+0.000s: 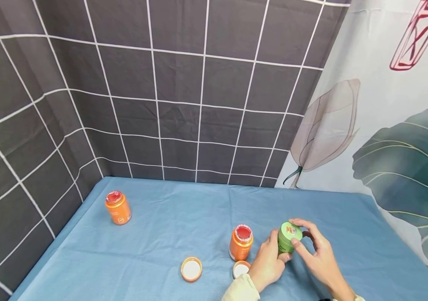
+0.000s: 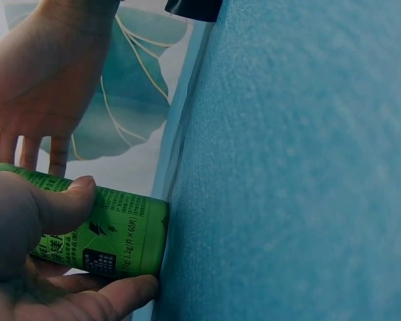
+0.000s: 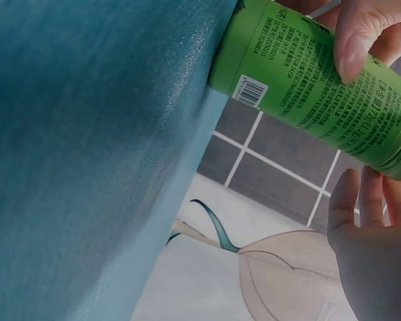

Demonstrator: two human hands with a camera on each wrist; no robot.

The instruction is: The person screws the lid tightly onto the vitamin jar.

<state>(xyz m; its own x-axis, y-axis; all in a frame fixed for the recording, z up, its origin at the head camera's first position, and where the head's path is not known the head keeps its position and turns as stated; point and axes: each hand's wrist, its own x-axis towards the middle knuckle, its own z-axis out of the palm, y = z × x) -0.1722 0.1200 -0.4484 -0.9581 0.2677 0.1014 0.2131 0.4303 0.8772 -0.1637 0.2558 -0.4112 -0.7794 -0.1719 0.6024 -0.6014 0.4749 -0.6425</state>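
Observation:
A green bottle (image 2: 113,231) with printed labels stands near the right part of the table, its base at the cloth. My left hand (image 1: 268,262) grips its body, thumb on one side and fingers on the other. Round the green lid (image 1: 291,231) on top, my right hand (image 1: 321,255) has its thumb and index finger at opposite sides of the rim. In the right wrist view a barcode shows low on the bottle. Just left of the left hand stands an orange jar (image 1: 240,244) without a lid, its opening red inside.
A second lidless orange jar (image 1: 118,209) stands at the far left of the blue cloth (image 1: 154,225). Two orange lids lie with white insides up: one lid (image 1: 191,269) left of centre, another lid (image 1: 239,267) partly behind the left wrist. A dark gridded curtain (image 1: 180,83) hangs behind.

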